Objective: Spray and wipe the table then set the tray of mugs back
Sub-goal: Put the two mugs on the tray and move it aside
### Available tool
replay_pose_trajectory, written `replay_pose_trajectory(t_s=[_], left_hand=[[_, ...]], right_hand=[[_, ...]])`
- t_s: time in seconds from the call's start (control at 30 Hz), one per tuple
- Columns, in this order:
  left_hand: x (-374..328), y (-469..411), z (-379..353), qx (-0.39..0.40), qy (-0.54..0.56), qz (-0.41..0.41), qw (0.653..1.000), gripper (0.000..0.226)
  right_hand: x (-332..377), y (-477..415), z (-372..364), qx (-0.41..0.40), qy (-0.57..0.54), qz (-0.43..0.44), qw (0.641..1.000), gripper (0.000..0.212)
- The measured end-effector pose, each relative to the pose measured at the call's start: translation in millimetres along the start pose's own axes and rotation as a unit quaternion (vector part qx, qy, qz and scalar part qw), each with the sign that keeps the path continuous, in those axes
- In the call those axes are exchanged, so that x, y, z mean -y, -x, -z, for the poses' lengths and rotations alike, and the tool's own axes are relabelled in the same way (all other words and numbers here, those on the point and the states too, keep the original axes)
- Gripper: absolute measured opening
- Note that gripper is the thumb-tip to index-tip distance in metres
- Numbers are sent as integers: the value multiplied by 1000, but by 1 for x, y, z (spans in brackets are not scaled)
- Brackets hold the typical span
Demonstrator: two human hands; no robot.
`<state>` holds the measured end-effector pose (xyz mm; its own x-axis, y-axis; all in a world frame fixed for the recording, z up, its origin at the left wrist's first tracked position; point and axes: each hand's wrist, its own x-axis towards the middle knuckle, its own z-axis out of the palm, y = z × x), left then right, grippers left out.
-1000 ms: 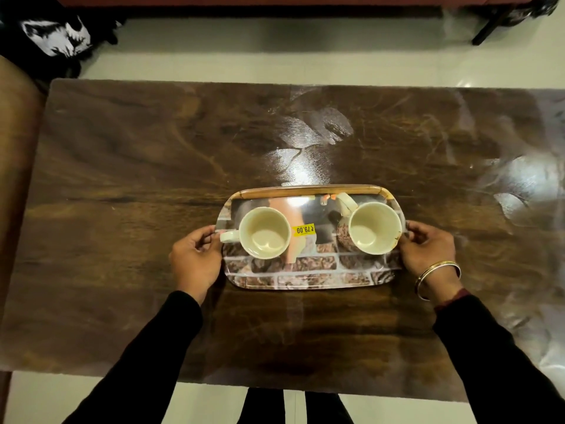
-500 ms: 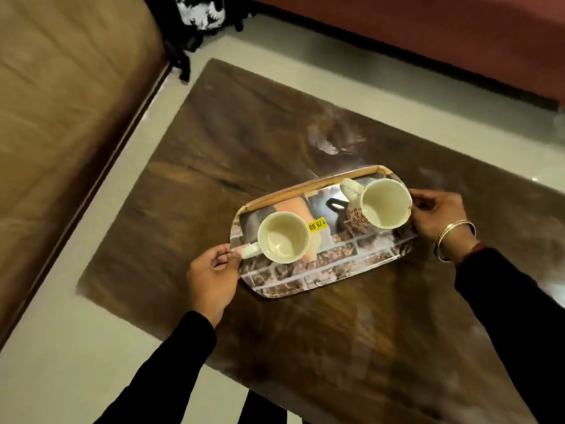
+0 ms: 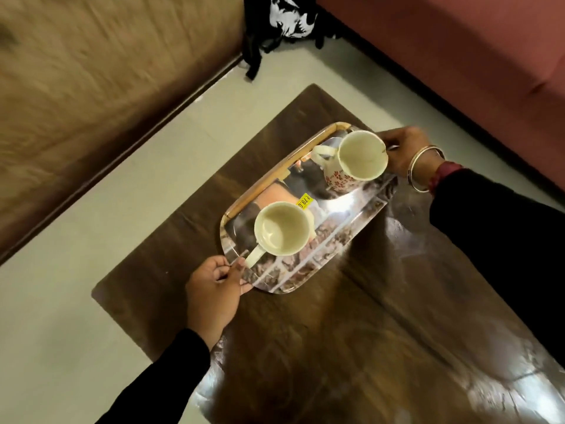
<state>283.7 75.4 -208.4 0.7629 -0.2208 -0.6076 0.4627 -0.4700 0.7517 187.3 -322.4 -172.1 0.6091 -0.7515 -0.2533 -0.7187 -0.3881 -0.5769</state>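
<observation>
A shiny patterned tray (image 3: 342, 218) with a wooden far rim is held above the dark wooden table (image 3: 321, 347), near its far-left corner. Two cream mugs stand on it: one mug (image 3: 281, 232) at the near-left end, a second mug with red flowers (image 3: 360, 157) at the far-right end. My left hand (image 3: 214, 292) grips the tray's near-left end. My right hand (image 3: 406, 151), with a bangle on the wrist, grips the far-right end behind the flowered mug. A yellow price sticker (image 3: 304, 201) sits on the tray between the mugs.
A brown sofa (image 3: 91, 87) fills the upper left and a red sofa (image 3: 458, 50) the upper right. A black and white bag (image 3: 287, 16) lies on the pale floor (image 3: 61, 301) between them. The table top shines with reflections at the lower right.
The tray has left the table's middle and swung toward its far-left corner, turning diagonal. My view turned left, bringing both sofas into sight.
</observation>
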Motion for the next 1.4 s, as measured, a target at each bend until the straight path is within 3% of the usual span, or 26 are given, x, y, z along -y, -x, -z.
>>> replay_pose_trajectory(t_s=[0.27,0.77,1.07,1.23,1.33,1.4], left_hand=[[-20,-25,-3,-11,26,8,1000,28],[-38,-30,-13,-59,23,2,998,25],[-44,-30,-14,-73,24,-13,997,10],[-45,-18,-13,-144,18,2,989,15],[-39,6,-11,-196,-115,-110,968,20],[-33,24,-16,-110,-208,-214,948,25]], right_hand=[[40,-62,-24,15,15,28,999,37],[36,-90,-43,-34,-8,29,999,26],[37,-84,-52,-72,-48,20,996,28],[27,-57,-65,-148,-74,5,986,41],[23,-12,-80,-214,-18,32,976,41],[16,24,-93,-210,18,31,977,44]])
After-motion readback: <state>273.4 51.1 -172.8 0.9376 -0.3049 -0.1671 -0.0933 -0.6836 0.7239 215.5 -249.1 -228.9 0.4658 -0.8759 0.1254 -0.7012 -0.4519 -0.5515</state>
